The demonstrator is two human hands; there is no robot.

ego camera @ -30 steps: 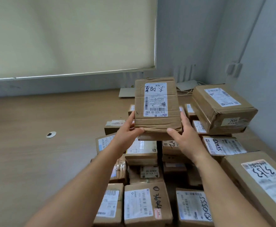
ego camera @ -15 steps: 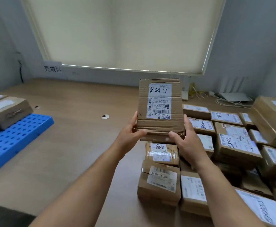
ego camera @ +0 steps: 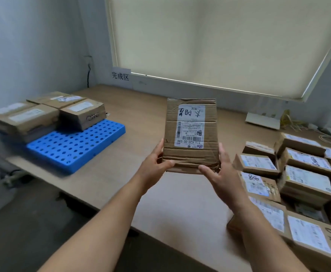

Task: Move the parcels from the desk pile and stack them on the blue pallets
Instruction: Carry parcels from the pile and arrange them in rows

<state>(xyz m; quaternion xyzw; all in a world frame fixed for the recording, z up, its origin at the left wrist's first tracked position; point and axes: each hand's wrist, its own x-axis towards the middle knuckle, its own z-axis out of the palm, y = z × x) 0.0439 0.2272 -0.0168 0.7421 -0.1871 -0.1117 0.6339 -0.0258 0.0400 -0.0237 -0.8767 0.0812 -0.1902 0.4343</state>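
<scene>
Left hand [ego camera: 154,165] and right hand [ego camera: 222,173] gripped one labelled parcel [ego camera: 191,134] above the bench [ego camera: 141,107], blue pallet [ego camera: 76,146] at its left edge.

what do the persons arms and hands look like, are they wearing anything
The left hand and right hand are bare: no gloves, rings or watch visible. The left forearm and right forearm are uncovered down to the frame's bottom edge; no sleeve shows.

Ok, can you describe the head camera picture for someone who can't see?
The left hand and right hand hold a brown labelled parcel over a wooden desk. A blue pallet carrying a few boxes sits left; a pile of parcels lies right.
</scene>
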